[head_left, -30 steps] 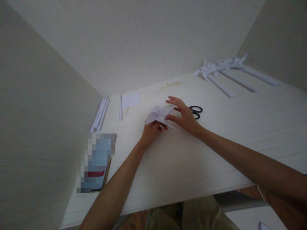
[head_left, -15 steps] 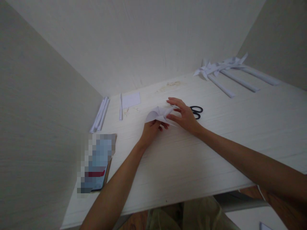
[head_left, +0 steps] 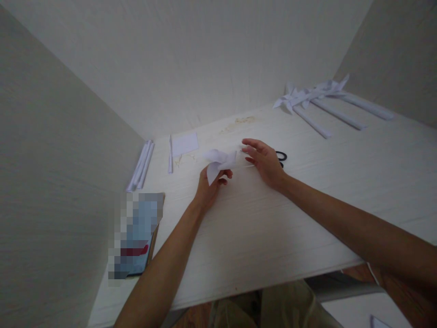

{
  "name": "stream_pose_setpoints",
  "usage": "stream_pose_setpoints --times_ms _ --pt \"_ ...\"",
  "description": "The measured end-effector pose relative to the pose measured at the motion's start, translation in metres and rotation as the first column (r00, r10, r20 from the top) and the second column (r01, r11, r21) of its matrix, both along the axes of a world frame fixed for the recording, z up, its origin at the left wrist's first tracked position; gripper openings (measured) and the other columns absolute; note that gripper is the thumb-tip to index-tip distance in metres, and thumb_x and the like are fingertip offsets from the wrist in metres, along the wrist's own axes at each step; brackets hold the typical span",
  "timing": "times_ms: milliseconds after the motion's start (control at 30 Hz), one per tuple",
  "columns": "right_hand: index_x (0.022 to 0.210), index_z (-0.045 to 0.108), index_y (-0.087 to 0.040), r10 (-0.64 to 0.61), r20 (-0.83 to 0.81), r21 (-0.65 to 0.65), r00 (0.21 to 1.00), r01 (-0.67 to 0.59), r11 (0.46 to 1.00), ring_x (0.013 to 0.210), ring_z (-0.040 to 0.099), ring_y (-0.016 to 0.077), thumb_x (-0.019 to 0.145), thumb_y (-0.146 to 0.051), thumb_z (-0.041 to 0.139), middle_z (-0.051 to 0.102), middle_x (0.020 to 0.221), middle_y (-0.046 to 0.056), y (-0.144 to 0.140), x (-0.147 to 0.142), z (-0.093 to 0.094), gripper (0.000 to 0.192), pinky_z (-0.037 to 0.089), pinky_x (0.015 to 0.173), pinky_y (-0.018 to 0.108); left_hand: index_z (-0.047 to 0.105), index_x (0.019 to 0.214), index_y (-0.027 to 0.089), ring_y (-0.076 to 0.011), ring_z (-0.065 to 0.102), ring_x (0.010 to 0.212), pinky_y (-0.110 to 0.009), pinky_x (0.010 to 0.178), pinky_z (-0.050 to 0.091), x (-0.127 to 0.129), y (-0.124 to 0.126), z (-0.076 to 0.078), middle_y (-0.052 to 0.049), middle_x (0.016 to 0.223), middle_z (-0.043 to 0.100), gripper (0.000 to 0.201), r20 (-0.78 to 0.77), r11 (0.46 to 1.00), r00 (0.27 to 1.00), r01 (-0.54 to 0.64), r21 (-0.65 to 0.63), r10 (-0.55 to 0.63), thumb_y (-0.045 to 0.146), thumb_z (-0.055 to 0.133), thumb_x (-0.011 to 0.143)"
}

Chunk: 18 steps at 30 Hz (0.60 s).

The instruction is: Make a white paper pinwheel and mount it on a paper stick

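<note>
Left hand lifts folded paper, right lets go.
Left hand [head_left: 209,186] now pinches the white folded paper piece [head_left: 218,162] alone at frame centre; right hand [head_left: 264,160], fingers spread, has released it, hovering over the white bench [head_left: 273,228].

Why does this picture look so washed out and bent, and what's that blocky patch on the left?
Head view: soft, dim light, brightest on the table around the folded paper held in the left hand; white paper barely separates from white tabletop. The wide lens splays the walls outward. The phone is deliberately pixelated. The right hand half hides the black scissors.
</note>
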State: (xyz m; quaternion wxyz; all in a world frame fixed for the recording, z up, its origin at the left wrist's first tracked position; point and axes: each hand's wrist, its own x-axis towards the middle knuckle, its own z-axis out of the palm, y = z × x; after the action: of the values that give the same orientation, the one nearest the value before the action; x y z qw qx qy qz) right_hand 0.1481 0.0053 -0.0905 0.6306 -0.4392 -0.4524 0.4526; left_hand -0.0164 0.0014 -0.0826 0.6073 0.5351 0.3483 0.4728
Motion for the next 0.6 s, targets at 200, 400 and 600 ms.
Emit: stream_pose_setpoints --times_ms 200,400,600 --pt "0.106 0.054 -0.024 0.107 0.083 0.073 0.991 -0.114 0.991 0.105 0.051 0.0216 0.058 -0.042 0.069 0.049 0.122 0.007 -0.0043 -0.0042 0.0028 0.054 0.046 0.083 0.038 0.057 0.073 0.016 -0.008 0.054 0.059 -0.017 0.047 0.038 0.0001 -0.0004 -0.0003 0.0 0.065 0.058 0.009 -0.038 1.0 0.999 0.013 0.015 -0.013 0.024 0.058 0.07" --pt "0.108 0.051 -0.025 0.16 0.152 0.101 0.975 -0.177 0.979 0.106 0.049 0.0213 0.057 -0.043 0.07 0.05 0.118 0.007 -0.0075 -0.005 0.0024 0.057 0.047 0.082 0.037 0.059 0.072 0.015 -0.0091 0.055 0.059 -0.018 0.049 0.039 0.001 -0.002 -0.0012 -0.001 0.066 0.06 0.013 -0.068 1.0 0.997 0.027 0.011 -0.026 0.028 0.059 0.07" --pt "0.107 0.052 -0.025 0.16 0.161 0.116 0.974 -0.18 0.977 0.104 0.051 0.021 0.057 -0.045 0.07 0.051 0.116 0.007 -0.0064 -0.0043 0.0014 0.056 0.048 0.081 0.037 0.058 0.071 0.015 -0.0095 0.054 0.059 -0.018 0.049 0.04 0.0016 -0.0042 0.0031 -0.001 0.065 0.059 0.013 -0.121 0.998 0.991 0.066 0.023 -0.062 0.028 0.061 0.069"
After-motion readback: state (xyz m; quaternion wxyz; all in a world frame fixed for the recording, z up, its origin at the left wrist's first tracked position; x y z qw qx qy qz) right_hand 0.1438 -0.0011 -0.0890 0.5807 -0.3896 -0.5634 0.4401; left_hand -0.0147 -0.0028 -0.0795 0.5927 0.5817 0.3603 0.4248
